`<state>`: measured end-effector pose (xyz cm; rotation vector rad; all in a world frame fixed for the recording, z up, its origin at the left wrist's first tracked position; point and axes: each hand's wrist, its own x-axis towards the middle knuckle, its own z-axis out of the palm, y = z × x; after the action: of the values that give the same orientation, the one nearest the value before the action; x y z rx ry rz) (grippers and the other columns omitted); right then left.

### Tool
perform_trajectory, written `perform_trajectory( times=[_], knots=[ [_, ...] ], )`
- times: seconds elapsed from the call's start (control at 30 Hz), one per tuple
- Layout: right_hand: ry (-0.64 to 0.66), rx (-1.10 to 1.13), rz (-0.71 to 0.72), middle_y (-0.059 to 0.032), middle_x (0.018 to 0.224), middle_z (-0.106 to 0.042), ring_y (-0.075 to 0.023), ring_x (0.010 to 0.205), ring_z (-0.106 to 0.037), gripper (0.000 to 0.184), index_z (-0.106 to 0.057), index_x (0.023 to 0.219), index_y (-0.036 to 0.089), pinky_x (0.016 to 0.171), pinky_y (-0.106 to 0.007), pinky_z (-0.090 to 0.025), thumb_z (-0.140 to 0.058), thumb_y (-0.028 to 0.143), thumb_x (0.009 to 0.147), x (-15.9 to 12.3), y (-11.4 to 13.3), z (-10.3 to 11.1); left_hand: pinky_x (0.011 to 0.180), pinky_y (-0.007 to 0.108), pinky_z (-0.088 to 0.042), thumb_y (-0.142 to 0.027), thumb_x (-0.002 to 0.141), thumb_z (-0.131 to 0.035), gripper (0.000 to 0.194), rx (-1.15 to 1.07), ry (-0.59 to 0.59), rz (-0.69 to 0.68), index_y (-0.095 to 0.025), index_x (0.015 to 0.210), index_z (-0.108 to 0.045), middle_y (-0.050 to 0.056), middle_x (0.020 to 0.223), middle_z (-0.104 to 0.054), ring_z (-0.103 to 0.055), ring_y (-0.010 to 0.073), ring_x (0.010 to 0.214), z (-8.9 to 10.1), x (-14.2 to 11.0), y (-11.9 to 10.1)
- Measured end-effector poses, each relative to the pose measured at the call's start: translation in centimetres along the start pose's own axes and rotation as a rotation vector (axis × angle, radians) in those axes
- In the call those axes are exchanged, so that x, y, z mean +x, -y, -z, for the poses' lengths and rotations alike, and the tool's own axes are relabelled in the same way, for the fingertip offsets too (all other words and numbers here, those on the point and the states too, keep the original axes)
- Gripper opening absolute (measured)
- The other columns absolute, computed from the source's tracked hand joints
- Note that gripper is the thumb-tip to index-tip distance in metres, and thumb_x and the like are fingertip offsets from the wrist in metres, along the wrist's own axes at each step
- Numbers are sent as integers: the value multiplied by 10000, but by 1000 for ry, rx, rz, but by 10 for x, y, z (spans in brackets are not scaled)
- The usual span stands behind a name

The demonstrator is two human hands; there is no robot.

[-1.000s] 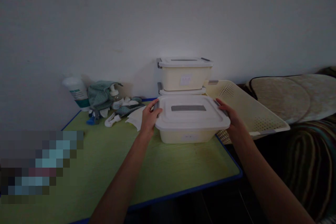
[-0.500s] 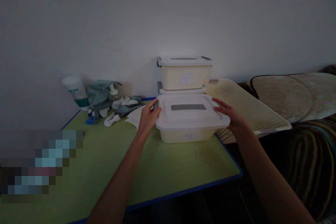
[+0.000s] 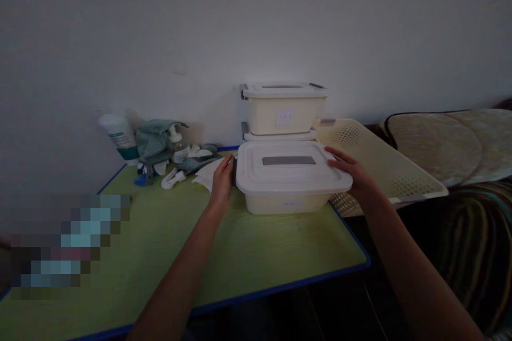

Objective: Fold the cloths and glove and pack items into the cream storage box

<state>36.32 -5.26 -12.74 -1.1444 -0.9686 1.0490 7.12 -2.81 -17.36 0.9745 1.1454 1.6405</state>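
A cream storage box (image 3: pixel 288 203) with a white lid (image 3: pixel 294 178) and a grey strip on its top stands on the green table (image 3: pixel 256 256). At the box's left end my left hand (image 3: pixel 222 184) has its fingers closed around a grey latch (image 3: pixel 234 171), which is tilted outward from the lid. My right hand (image 3: pixel 354 173) grips the right edge of the lid, fingers lying over the rim; its thumb side and the latch there are partly hidden. Behind it, another lidded box (image 3: pixel 266 114) is stacked on a further white-lidded one.
A cream laundry basket (image 3: pixel 384 170) leans at the right, beside a cushion (image 3: pixel 452 144) and striped fabric. Back left are a white and green bottle (image 3: pixel 120 138), a grey-green cloth (image 3: pixel 154 141), a pump bottle (image 3: pixel 178 148) and white papers. A blurred-out patch covers the table's left.
My left hand has swung the left latch outward, away from the lid. My right hand has shifted from the right latch onto the lid's edge. The box has stayed in place.
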Motion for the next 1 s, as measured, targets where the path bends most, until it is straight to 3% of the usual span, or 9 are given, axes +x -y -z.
perform_trajectory(
  times=[0.2,0.27,0.4,0.5,0.73,1.0],
  knots=[
    [-203,-157,294,-51,990,-701,-239,902,-648,403,-684,943,245,791,-414,-522,-754,408,581,-8,-10,7,1004,396,-391,-299,717,-560,329,71,-36,-187,-157,994,-663,98,1147,-648,-570,234,1111,7,-6,-7],
    [-239,-289,398,-66,1051,-690,-260,994,-623,419,-679,1001,240,890,-460,-472,-684,486,663,-19,-12,8,1052,428,-327,-401,789,-486,382,176,-18,-343,-157,1024,-662,106,1171,-638,-530,241,1171,10,-11,-7],
    [-257,-491,565,-93,1138,-658,-279,1111,-566,450,-670,1057,211,998,-503,-372,-533,547,791,-44,-23,10,1123,516,-44,-537,879,-273,542,486,14,-723,-205,1134,-616,93,1210,-620,-435,250,1272,13,-24,3],
    [-253,-545,643,-104,1217,-612,-290,1191,-504,474,-635,1125,202,1025,-525,-327,-468,540,837,-58,-34,10,1119,515,13,-551,892,-231,575,583,31,-874,-209,1225,-551,105,1246,-594,-428,246,1279,12,-33,11],
    [-247,-624,689,-119,1293,-545,-285,1219,-471,470,-532,1235,211,1016,-533,-331,-464,486,860,-69,-47,9,1112,520,0,-581,884,-223,613,631,-8,-969,-204,1278,-504,128,1249,-583,-468,265,1236,10,-37,18],
    [-244,-514,646,-110,1321,-521,-280,1236,-456,489,-513,1249,223,1037,-525,-313,-495,493,841,-66,-51,7,1112,474,-144,-579,866,-293,604,591,92,-976,-194,1286,-495,134,1252,-576,-494,244,1209,17,-31,16]
  ],
)
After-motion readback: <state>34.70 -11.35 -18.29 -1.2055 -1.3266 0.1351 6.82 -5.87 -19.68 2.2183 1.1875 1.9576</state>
